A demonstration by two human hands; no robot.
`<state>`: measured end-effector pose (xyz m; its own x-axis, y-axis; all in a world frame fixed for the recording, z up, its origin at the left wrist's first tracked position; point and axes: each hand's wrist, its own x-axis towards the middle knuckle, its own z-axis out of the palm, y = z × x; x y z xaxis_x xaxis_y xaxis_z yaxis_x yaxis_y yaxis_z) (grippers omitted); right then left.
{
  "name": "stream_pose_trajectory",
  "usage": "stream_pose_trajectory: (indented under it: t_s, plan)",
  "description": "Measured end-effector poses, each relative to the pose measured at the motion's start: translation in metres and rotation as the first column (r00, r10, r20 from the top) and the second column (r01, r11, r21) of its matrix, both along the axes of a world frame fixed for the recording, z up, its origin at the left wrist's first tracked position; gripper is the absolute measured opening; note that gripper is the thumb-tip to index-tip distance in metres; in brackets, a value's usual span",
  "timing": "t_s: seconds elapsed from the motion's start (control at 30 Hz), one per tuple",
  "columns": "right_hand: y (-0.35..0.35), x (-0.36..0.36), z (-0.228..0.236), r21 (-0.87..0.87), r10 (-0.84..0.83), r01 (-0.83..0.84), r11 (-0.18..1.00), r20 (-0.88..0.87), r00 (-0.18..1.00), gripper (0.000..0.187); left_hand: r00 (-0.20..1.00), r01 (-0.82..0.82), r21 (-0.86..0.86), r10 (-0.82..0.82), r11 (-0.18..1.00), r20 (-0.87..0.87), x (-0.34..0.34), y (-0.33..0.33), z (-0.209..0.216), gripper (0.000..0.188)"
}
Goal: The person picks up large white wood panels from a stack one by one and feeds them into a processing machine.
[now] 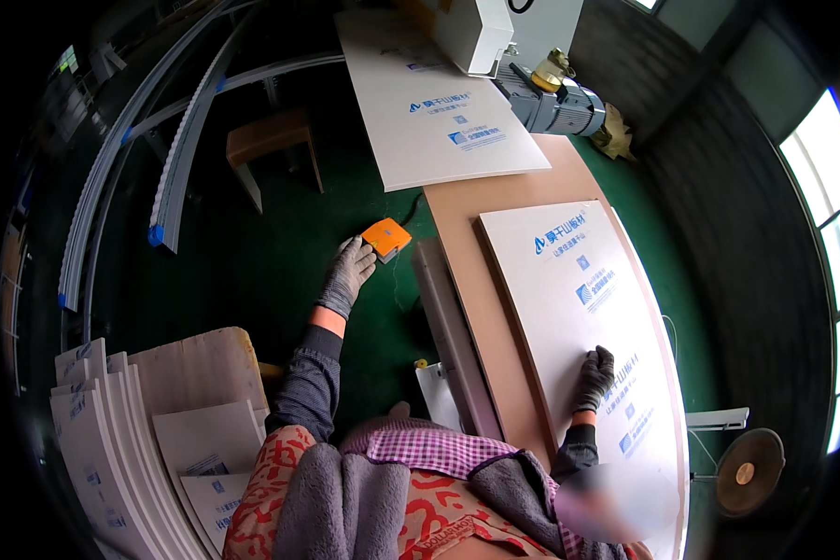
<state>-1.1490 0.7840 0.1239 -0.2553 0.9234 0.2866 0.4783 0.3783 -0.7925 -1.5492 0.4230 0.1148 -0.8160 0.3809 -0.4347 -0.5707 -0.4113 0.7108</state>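
Note:
My left hand (349,269), in a grey work glove, stretches forward with its fingers extended. In the picture its fingertips overlap the edge of an orange foot pedal (383,235) with a dark cable; I cannot tell whether they touch. Nothing shows in this hand. On the right, a white printed board (553,280) lies with others on a brown panel (467,243). My right hand (595,373), in a dark grey glove, rests over the white board with its fingers curled closed. No object is visible in it.
Another white printed board (420,103) lies ahead beneath a white machine housing, beside a grey motor (560,107). A brown stool (269,135) and metal roller rails (182,159) stand at far left. Several white panels (112,439) lean at near left. A round disc (751,471) is at right.

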Motion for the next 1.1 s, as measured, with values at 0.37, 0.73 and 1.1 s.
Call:
stream_pose_trajectory:
  t_s: [0.37, 0.73, 1.1]
  plan:
    - [0.016, 0.008, -0.018, -0.118, -0.008, 0.002, 0.993, -0.048, 0.999, 0.017, 0.996, 0.000, 0.015, -0.001, 1.000, 0.092, -0.025, 0.063, -0.002, 0.053]
    - [0.049, -0.017, 0.029, -0.438, -0.018, -0.169, 0.883, -0.392, 0.920, 0.019, 0.988, 0.058, 0.278, -0.096, 0.959, 0.122, 0.032, 0.108, -0.038, 0.048]
    - [0.181, -0.123, 0.048, 0.045, 0.365, -0.394, 0.918, 0.292, 0.884, 0.046, 0.962, 0.120, 0.296, -0.185, 0.948, 0.199, 0.171, 0.091, 0.001, 0.052]
